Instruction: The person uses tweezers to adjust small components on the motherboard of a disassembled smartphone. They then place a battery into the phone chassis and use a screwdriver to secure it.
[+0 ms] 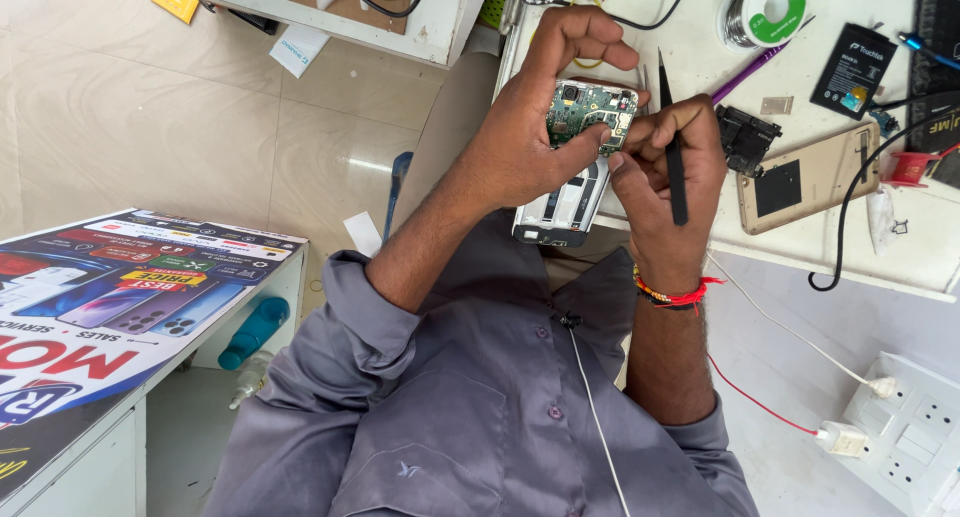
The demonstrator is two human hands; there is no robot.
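I am watching my left hand [535, 127] gripping an opened phone [575, 167], thumb pressing across its bare green circuit board [590, 112]. Just right of the phone, my right hand [665, 172] is closing around black tweezers [672, 147], tips pointing up. The phone is hovering at the worktop [700, 52] edge; I am judging it light, stiff and fragile, best held by its frame edges. Beyond it, a gold phone [810, 177] and solder spool [765, 12] are lying.

Around the gold rectangular phone [808, 177] on the white workbench [700, 52]: a black cable [850, 202] crosses it, a black square part [745, 137] crowds its left, bare benchtop above.
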